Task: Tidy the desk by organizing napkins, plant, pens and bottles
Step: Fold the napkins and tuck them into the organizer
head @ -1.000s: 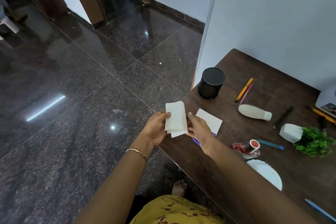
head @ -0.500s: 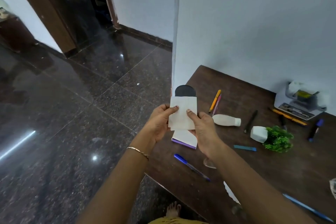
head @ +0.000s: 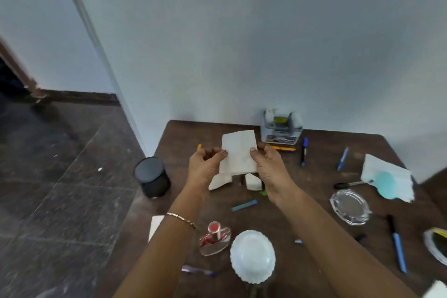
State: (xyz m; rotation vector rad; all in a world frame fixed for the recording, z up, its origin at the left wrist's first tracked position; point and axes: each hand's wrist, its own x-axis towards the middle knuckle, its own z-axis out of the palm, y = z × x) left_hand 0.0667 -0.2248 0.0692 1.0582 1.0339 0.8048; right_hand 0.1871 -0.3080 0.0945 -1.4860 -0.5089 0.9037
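The person holds a white napkin (head: 238, 152) up over the brown surface (head: 314, 201), and the step in hand looks like squaring or folding it before it is set down with the others. To do that well, the edges should be lined up while the paper hangs free, the crease run between thumb and fingers, and the grip kept light so the thin sheet does not tear or crumple.

The left hand (head: 205, 167) pinches the napkin's left edge, fingers curled and closed on the paper. The right hand (head: 268, 164) pinches the right edge the same way, thumb on the near face. Below the fingers, partly hidden, lie a white bottle (head: 220, 181) and a white pot (head: 252, 181); left of them stands a black cylinder (head: 152, 176).
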